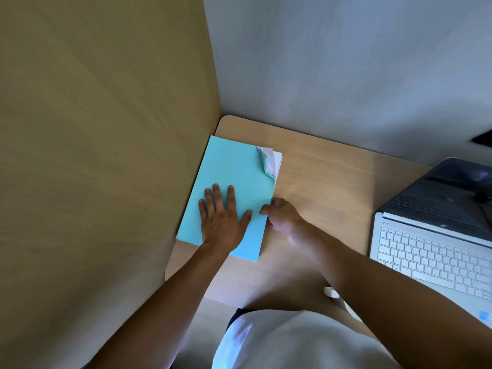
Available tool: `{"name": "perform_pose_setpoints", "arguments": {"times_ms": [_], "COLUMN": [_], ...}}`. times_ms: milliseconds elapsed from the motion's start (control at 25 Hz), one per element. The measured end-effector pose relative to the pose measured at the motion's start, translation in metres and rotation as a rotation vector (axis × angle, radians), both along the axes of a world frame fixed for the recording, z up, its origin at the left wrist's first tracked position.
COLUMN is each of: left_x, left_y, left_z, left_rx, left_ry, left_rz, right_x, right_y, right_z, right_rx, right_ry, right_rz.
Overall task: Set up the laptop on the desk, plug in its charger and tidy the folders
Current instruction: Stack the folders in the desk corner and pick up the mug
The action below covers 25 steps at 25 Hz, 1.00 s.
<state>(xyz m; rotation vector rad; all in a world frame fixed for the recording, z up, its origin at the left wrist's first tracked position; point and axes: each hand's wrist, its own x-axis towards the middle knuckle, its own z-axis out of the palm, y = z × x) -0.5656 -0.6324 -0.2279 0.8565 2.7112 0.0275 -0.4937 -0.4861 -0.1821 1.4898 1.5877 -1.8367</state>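
Folder: a light blue card folder [234,182] lies flat at the far left corner of the pale wooden desk [319,177], its long axis running near to far and leaning a little rightward at the far end.
Folder detail: the far right corner is torn and curled, with white paper sheets [275,162] showing beneath.
Left hand: the left hand [222,217] rests palm down on the folder's near half, fingers spread and flat, gripping nothing.
Right hand: the right hand [281,213] sits at the folder's right edge, fingers curled; whether it pinches the edge I cannot tell.
Laptop: an open white laptop with pale keys [436,235] stands well apart on the right.
Left boundary: a tall tan wooden panel [106,129] runs just beside the folder's left edge.
Far boundary: a grey wall [346,62].
Open room: bare desk lies between folder and laptop.
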Motion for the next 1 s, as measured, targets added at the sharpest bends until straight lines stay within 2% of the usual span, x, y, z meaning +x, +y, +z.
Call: {"name": "perform_pose_setpoints", "arguments": {"times_ms": [120, 160, 240, 360, 480, 600, 680, 800, 1000], "left_x": [0.016, 0.029, 0.063, 0.113, 0.153, 0.191, 0.211, 0.232, 0.259], "left_y": [0.016, 0.025, 0.043, 0.057, 0.052, 0.044, 0.04, 0.035, 0.035], "left_z": [0.018, 0.025, 0.041, 0.053, 0.046, 0.037, 0.036, 0.036, 0.04], "left_rx": [0.216, 0.318, 0.43, 0.367, 0.334, 0.312, 0.314, 0.344, 0.386], "left_ry": [0.027, -0.054, -0.352, -0.613, -0.803, -0.805, -0.738, -0.663, -0.622], "left_rz": [-0.075, -0.114, -0.19, -0.386, -0.451, -0.429, -0.363, -0.241, -0.017], "right_x": [0.031, 0.049, 0.095, 0.174, 0.236, 0.284, 0.303, 0.311, 0.318], "right_y": [0.028, 0.041, 0.069, 0.094, 0.092, 0.076, 0.064, 0.054, 0.046], "right_z": [0.026, 0.034, 0.044, 0.054, 0.052, 0.038, 0.03, 0.019, 0.019], "right_rx": [0.099, 0.121, 0.195, 0.215, 0.246, 0.102, 0.08, 0.279, 0.386], "right_ry": [0.051, 0.072, 0.102, 0.147, 0.084, 0.102, 0.129, 0.135, 0.147], "right_rz": [0.06, 0.036, -0.042, -0.135, -0.107, -0.135, -0.04, 0.196, 0.344]}}
